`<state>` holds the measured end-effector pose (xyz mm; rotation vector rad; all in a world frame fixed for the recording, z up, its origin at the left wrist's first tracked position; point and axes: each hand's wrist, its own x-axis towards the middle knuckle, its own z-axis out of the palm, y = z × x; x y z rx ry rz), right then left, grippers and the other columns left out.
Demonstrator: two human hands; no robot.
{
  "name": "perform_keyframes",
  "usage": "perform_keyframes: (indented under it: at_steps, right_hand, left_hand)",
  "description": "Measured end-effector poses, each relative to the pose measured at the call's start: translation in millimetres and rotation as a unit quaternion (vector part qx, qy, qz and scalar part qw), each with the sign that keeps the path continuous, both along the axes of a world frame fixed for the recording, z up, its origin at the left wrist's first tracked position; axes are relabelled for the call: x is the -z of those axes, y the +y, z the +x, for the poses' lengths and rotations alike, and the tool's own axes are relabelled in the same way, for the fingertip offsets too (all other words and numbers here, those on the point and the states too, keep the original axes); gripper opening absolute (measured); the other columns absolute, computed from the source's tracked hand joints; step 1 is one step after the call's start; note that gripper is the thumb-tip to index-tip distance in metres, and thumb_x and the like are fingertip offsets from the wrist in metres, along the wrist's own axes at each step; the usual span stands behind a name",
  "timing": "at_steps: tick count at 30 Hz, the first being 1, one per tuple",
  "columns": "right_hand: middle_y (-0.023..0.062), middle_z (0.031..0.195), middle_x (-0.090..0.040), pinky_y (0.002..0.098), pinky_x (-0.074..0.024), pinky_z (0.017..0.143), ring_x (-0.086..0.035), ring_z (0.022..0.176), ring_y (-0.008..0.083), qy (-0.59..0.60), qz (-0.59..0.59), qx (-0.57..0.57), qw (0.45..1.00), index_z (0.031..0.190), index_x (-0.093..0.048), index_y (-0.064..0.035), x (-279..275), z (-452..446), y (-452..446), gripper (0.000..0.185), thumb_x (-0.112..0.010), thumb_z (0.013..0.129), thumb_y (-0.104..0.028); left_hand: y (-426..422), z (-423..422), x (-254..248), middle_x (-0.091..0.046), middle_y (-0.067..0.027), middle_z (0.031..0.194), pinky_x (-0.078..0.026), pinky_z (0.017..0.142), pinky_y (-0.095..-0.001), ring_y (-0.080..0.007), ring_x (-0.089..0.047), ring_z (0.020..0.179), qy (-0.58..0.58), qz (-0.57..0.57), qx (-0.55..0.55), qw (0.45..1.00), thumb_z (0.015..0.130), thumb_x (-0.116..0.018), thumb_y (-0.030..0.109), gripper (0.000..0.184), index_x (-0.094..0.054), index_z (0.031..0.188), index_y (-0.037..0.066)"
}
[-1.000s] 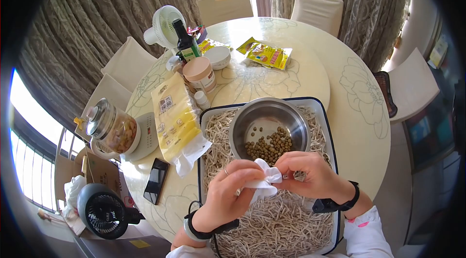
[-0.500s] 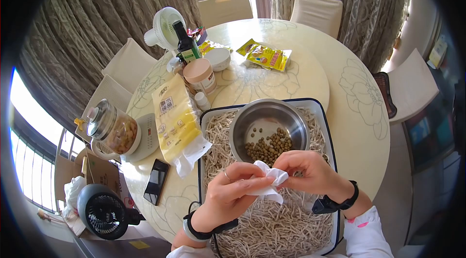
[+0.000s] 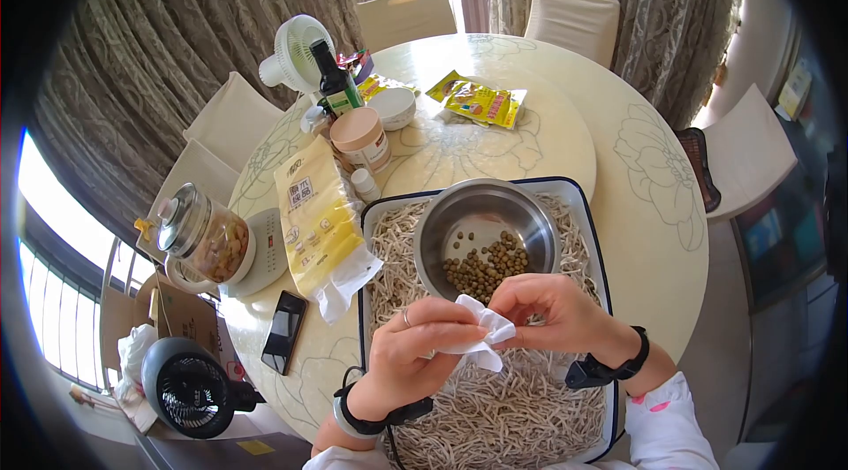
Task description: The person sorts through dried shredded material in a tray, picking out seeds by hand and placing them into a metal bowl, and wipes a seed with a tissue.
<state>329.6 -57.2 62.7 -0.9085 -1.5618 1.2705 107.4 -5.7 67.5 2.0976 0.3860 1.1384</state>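
My left hand is closed around a crumpled white tissue. Pinched fingers of my right hand grip the tissue's other side. Both hands hover over a white, blue-rimmed tray filled with pale, thin, stick-like pieces. Just beyond my hands, a steel bowl rests on those pieces at the tray's far end. Brownish-green round pellets lie in the bowl. My fingers partly cover the bowl's near rim. Whether anything is inside the tissue cannot be seen.
Left of the tray lie a yellow tissue pack and a phone. A glass kettle stands farther left. A jar, dark bottle, white bowl, small fan and yellow packets are on the round table.
Both hands and the tissue have shifted very slightly left, together with a small shift of the whole view. My fingers still hold the tissue.
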Motion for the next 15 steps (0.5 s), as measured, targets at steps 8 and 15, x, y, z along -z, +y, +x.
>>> perform_keyframes:
  at_steps: [8,15]
  right_hand:
    - [0.0041,0.093,-0.067,0.0198,-0.0528,0.063,-0.065,0.076,0.0062,-0.06,0.078,0.044,0.994,0.104,-0.071,-0.0009,-3.1,-2.1,-2.2,0.019,-0.077,0.089,-0.01]
    - [0.0024,0.091,-0.068,0.0191,-0.0521,0.063,-0.067,0.078,0.0063,0.084,-0.073,-0.036,0.993,0.104,-0.069,0.0009,-3.9,0.2,-4.2,0.016,-0.07,0.095,-0.012]
  left_hand:
    - [5.7,-2.7,2.9,-0.066,-0.0084,0.103,-0.055,0.08,-0.0306,-0.0192,-0.066,0.096,-0.007,-0.149,0.058,0.987,0.078,-0.075,-0.011,0.027,-0.075,0.1,0.004]
    - [6.0,-4.8,2.6,-0.063,-0.0104,0.108,-0.055,0.082,-0.0293,-0.018,-0.065,0.097,-0.06,-0.239,0.051,0.968,0.08,-0.072,-0.013,0.03,-0.071,0.107,-0.001]
